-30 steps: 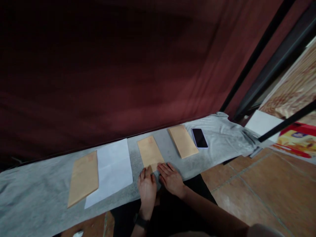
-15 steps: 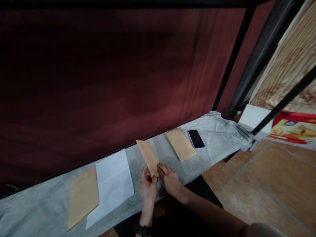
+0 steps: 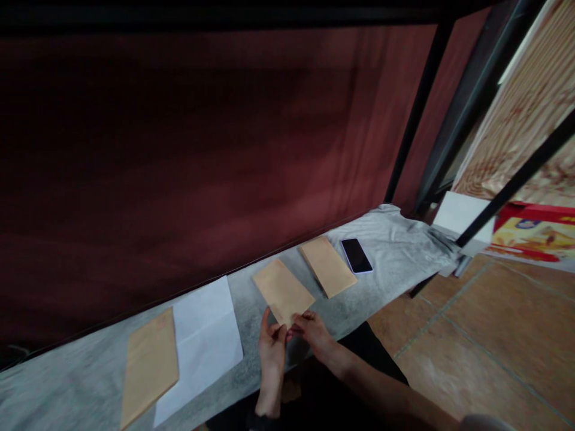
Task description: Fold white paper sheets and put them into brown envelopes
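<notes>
A tan paper envelope [image 3: 283, 288] is held at its near end by both hands, above the grey cloth. My left hand [image 3: 272, 344] pinches its near left corner between thumb and fingers. Beside it, my right hand [image 3: 311, 331] has its fingers closed on the near right part of the same envelope. To the right lies a stack of tan envelopes [image 3: 329, 266], with a dark-screened phone [image 3: 357, 256] next to it. On the left, white paper sheets [image 3: 206, 344] with a fold line lie partly under another pile of tan envelopes [image 3: 150, 365].
Grey cloth [image 3: 395, 239] covers the narrow bench along a dark red wall [image 3: 269, 149]. A black metal bar [image 3: 420, 114] rises at the right end. Beyond it stand a white box [image 3: 462, 212] and a red and yellow package [image 3: 534, 233] above the tiled floor [image 3: 485, 341].
The envelope has turned from a narrow, edge-tilted pose to show its broad face. My right hand has shifted slightly down and right with it.
</notes>
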Demonstrator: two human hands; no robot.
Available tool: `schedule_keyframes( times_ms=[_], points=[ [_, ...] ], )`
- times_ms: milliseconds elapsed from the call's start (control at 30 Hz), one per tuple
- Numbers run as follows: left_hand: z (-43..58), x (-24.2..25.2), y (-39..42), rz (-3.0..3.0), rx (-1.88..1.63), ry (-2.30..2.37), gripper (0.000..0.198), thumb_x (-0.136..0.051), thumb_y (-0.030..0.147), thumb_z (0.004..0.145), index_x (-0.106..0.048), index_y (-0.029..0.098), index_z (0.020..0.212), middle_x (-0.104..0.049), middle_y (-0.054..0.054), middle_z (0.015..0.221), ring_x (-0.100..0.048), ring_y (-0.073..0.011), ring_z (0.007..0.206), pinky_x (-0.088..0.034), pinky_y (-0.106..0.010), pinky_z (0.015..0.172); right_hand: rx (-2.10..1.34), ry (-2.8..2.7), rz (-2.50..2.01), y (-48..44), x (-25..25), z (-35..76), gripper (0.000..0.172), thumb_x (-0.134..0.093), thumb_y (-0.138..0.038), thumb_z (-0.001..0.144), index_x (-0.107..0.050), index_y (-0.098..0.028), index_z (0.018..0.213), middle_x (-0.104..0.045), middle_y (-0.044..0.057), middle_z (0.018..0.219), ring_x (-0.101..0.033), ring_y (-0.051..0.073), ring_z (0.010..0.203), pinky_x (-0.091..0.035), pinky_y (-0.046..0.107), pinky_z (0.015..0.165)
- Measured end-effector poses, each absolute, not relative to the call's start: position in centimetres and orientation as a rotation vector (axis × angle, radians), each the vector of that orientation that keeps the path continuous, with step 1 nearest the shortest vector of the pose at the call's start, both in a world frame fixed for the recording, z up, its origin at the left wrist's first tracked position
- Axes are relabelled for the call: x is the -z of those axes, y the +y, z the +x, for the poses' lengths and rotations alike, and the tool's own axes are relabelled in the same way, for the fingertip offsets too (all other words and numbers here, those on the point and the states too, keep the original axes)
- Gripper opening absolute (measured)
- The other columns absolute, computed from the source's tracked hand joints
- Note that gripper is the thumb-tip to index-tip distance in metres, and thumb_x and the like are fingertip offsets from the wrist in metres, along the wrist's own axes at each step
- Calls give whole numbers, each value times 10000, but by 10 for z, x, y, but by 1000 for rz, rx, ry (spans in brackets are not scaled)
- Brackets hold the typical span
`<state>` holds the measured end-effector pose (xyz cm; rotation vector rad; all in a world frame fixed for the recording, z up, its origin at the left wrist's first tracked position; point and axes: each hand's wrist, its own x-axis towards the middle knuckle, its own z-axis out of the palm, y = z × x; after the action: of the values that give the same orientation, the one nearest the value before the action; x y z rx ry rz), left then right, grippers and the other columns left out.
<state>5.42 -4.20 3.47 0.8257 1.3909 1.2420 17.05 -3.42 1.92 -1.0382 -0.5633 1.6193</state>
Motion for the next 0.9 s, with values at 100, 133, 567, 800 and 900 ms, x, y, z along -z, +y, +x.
schedule_keyframes(
  times_ms=[100,133,567,800,900],
  points=[
    [44,-37,-37,825,-1123,1437,941,-818,344,588,-490,152,1448,-667,26,684,-627,-147,577,-502,-248,549,-1708,-645,-1093,-41,-15,180,373,-724,-542,755,-681,-174,800,-710,53,748,-695,195,669,-592,379,742],
    [39,-37,-35,843,-1074,1456,941,-803,333,578,-494,134,1445,-656,29,661,-614,-146,563,-489,-246,537,-1719,-720,-1138,-43,-15,185,362,-677,-527,801,-695,-167,835,-721,70,777,-703,208,684,-595,387,729],
    [25,-21,-30,1852,-733,1977,452,-429,333,947,-660,173,1302,-711,-136,1134,-681,-270,1060,-550,-427,935,-287,-2333,-1283,-54,1,222,518,-489,-439,1049,-435,-270,1536,-396,77,1628,-388,237,1484,-239,481,1257],
    [71,-7,17,2349,-481,1598,528,-352,339,1015,-494,161,1491,-412,-124,1618,-282,-281,1541,-245,-511,1252,-269,-2272,-1284,-52,9,217,480,-598,-375,1000,-551,-229,1454,-579,118,1481,-447,260,1447,-273,509,1245],
    [74,-3,49,2388,-396,1671,555,-319,338,1023,-430,154,1535,-358,-128,1646,-255,-275,1552,-215,-506,1258,-316,-2273,-1296,-54,3,218,468,-547,-408,1027,-539,-239,1463,-557,113,1505,-444,260,1452,-281,513,1242]
  ],
)
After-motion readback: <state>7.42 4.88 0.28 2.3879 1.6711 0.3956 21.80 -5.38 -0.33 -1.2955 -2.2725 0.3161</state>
